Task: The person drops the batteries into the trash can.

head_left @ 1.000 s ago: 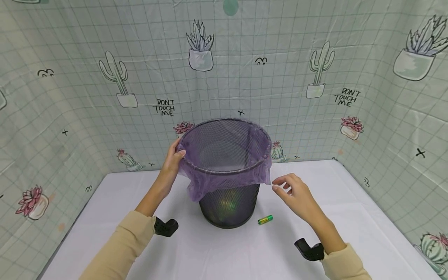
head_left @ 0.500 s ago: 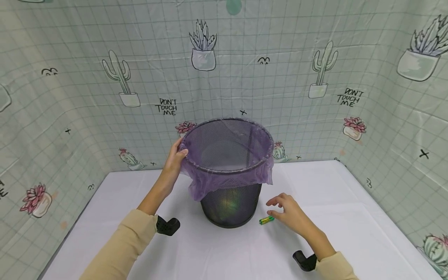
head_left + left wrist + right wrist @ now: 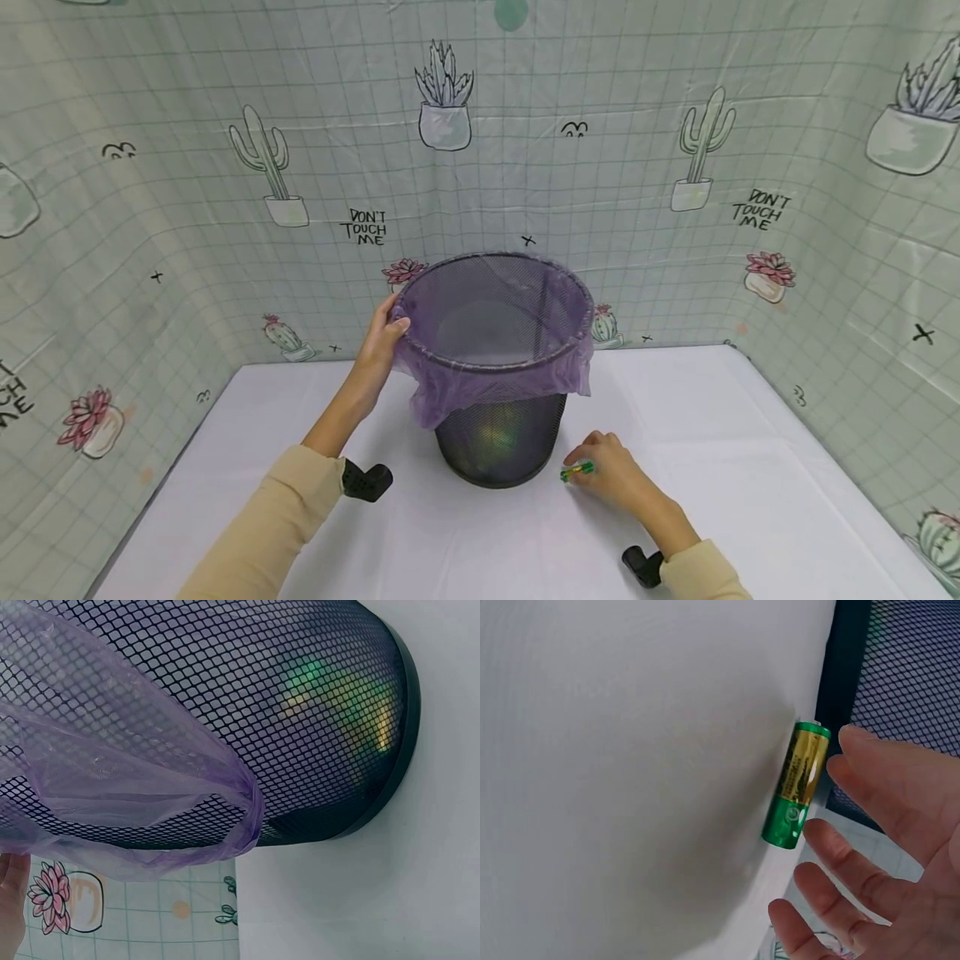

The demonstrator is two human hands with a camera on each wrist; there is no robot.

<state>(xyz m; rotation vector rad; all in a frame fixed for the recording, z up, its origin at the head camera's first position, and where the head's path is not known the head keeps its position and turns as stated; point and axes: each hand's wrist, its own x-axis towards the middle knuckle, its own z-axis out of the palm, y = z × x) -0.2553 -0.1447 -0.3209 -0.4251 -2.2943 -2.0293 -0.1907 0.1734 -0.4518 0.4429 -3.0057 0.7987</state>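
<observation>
A black mesh trash can (image 3: 498, 467) stands on the white table, lined with a thin purple bag (image 3: 480, 392) folded over its rim. My left hand (image 3: 381, 342) grips the rim on the left side, thumb over the bag's edge. To the right of the can's base lies a green and gold battery (image 3: 797, 785). My right hand (image 3: 611, 471) is low over the table with its fingers right at the battery. In the right wrist view those fingers are spread and loosely bent along one side of it, not closed round it.
Blurred green and yellow shapes (image 3: 337, 705) show through the mesh near the can's bottom. The white table (image 3: 712, 467) is bounded at the back and sides by a hanging cloth (image 3: 487, 192) printed with cacti. A black wrist mount (image 3: 367, 482) sits at my left cuff.
My right hand has come down from beside the bag's edge to the battery on the table. My left hand keeps its grip on the rim. The view has shifted slightly.
</observation>
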